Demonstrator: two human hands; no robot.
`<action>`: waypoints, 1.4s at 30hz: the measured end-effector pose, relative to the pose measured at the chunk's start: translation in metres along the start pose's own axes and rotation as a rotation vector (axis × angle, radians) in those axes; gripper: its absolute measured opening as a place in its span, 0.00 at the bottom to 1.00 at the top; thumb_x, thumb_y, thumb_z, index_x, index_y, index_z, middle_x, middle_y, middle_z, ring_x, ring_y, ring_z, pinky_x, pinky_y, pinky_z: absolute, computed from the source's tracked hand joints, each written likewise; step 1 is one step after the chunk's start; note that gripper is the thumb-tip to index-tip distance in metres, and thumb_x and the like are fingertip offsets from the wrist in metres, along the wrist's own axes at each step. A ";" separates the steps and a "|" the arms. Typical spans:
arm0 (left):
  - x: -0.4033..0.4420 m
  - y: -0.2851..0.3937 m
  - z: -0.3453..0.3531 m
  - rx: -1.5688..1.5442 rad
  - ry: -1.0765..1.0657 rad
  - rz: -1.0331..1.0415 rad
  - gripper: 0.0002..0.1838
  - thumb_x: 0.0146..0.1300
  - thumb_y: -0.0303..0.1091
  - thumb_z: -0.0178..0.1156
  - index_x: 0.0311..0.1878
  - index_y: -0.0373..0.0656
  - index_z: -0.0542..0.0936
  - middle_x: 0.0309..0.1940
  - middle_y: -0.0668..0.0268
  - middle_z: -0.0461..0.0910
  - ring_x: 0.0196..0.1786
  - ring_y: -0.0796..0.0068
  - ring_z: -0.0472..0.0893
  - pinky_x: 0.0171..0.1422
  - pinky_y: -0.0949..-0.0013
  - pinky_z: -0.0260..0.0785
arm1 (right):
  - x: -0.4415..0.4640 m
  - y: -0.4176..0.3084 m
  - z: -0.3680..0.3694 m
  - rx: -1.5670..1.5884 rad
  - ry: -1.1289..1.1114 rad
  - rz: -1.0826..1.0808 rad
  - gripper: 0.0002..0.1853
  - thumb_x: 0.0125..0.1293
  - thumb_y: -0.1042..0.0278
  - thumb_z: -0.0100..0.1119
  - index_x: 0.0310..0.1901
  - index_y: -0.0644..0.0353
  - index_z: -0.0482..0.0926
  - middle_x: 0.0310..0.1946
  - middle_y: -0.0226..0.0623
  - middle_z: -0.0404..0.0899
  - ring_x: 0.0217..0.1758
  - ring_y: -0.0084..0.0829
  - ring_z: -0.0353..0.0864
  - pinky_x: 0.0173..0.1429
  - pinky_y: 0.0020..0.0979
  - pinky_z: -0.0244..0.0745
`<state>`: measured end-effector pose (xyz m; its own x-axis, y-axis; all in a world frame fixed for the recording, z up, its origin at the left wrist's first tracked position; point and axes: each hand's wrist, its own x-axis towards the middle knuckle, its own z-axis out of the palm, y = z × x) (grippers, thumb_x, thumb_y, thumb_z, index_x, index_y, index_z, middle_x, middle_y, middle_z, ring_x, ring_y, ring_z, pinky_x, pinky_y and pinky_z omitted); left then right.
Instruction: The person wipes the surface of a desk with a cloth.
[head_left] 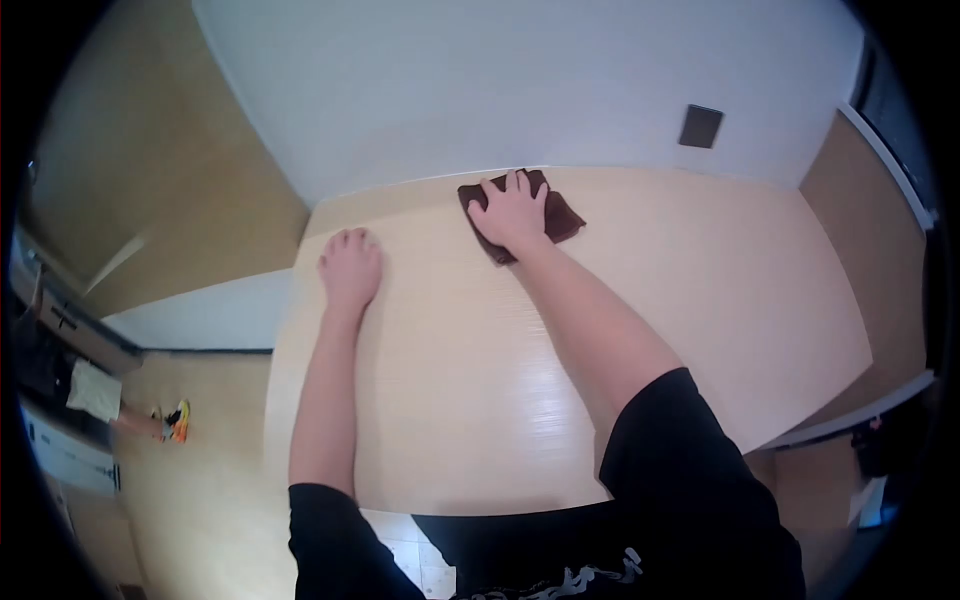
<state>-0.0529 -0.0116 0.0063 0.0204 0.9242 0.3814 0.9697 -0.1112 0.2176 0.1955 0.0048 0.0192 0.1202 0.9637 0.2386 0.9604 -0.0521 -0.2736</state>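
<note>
My right hand [511, 212] lies palm down on a dark brown cloth [566, 216], its fingers spread and pressing it flat. The cloth is rumpled and rests on the pale wooden tabletop [450, 370], close to the wall at the back. Further left, my left hand [350, 268] leans on the tabletop near its left edge. Its fingers are curled in towards the palm, and nothing shows in them. The underside of that hand is hidden.
A white wall [500, 90] with a dark switch plate [701, 127] stands behind the tabletop. Wooden panels [870, 220] border the right side. On the left, a person's leg and colourful shoe [178, 421] show above the light floor [210, 500].
</note>
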 end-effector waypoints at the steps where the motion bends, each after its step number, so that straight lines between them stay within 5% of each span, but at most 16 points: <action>1: 0.001 -0.005 0.004 -0.003 0.013 0.007 0.19 0.60 0.41 0.51 0.54 0.47 0.74 0.55 0.59 0.71 0.62 0.59 0.67 0.65 0.50 0.56 | 0.005 0.024 -0.002 -0.008 0.036 0.035 0.30 0.63 0.43 0.41 0.64 0.48 0.66 0.69 0.48 0.54 0.74 0.42 0.47 0.73 0.57 0.36; 7: -0.004 -0.003 0.001 -0.040 0.023 0.030 0.20 0.61 0.42 0.51 0.55 0.46 0.73 0.58 0.56 0.69 0.64 0.57 0.65 0.66 0.50 0.55 | 0.002 0.194 -0.062 -0.182 0.121 0.340 0.35 0.62 0.43 0.40 0.62 0.65 0.66 0.64 0.47 0.63 0.71 0.40 0.54 0.71 0.55 0.47; 13: -0.010 -0.007 -0.004 -0.066 -0.005 0.042 0.19 0.62 0.39 0.51 0.56 0.45 0.72 0.59 0.56 0.69 0.65 0.56 0.65 0.67 0.51 0.54 | -0.037 0.369 -0.127 -0.267 0.201 0.481 0.37 0.61 0.41 0.46 0.59 0.69 0.67 0.60 0.52 0.67 0.66 0.47 0.62 0.69 0.43 0.57; 15: -0.016 -0.011 -0.007 -0.065 0.002 0.038 0.19 0.63 0.38 0.51 0.56 0.45 0.72 0.59 0.56 0.69 0.64 0.56 0.65 0.67 0.51 0.55 | -0.051 0.441 -0.127 -0.336 0.436 0.428 0.36 0.61 0.42 0.48 0.58 0.69 0.68 0.57 0.58 0.68 0.63 0.51 0.64 0.67 0.42 0.60; 19: -0.027 -0.004 -0.016 -0.114 0.026 0.057 0.18 0.64 0.36 0.49 0.56 0.45 0.71 0.59 0.56 0.68 0.64 0.56 0.66 0.66 0.52 0.56 | -0.084 0.481 -0.181 -0.306 0.331 0.757 0.34 0.62 0.43 0.46 0.55 0.71 0.71 0.56 0.57 0.69 0.60 0.51 0.69 0.63 0.44 0.66; 23: -0.040 0.003 -0.024 -0.110 0.052 0.082 0.18 0.64 0.35 0.49 0.57 0.44 0.71 0.59 0.56 0.68 0.63 0.55 0.66 0.66 0.55 0.57 | -0.091 0.550 -0.191 -0.273 0.287 0.639 0.34 0.62 0.44 0.44 0.58 0.67 0.70 0.60 0.51 0.69 0.62 0.48 0.69 0.65 0.42 0.65; 29: -0.046 0.007 -0.035 -0.127 0.058 0.102 0.17 0.64 0.32 0.48 0.56 0.42 0.71 0.59 0.55 0.69 0.62 0.54 0.67 0.65 0.57 0.59 | -0.080 0.590 -0.203 -0.211 0.254 0.605 0.30 0.64 0.48 0.44 0.60 0.62 0.69 0.59 0.51 0.70 0.63 0.47 0.68 0.66 0.39 0.62; 38: -0.039 0.024 -0.037 -0.038 0.127 0.090 0.17 0.61 0.31 0.51 0.53 0.42 0.73 0.56 0.53 0.70 0.60 0.52 0.69 0.63 0.56 0.62 | -0.029 0.667 -0.196 -0.256 0.192 0.623 0.32 0.64 0.46 0.39 0.59 0.67 0.69 0.56 0.57 0.71 0.62 0.52 0.68 0.66 0.43 0.62; 42: -0.035 0.012 -0.027 -0.003 0.144 0.067 0.17 0.60 0.33 0.51 0.53 0.42 0.73 0.55 0.54 0.71 0.60 0.53 0.69 0.63 0.55 0.61 | -0.019 0.571 -0.178 -0.337 0.156 0.708 0.35 0.64 0.43 0.36 0.58 0.70 0.69 0.58 0.59 0.69 0.63 0.53 0.67 0.66 0.45 0.62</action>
<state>-0.0482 -0.0552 0.0196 0.0497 0.8527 0.5200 0.9667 -0.1720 0.1897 0.7866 -0.0899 0.0237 0.7399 0.6252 0.2481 0.6638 -0.7384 -0.1188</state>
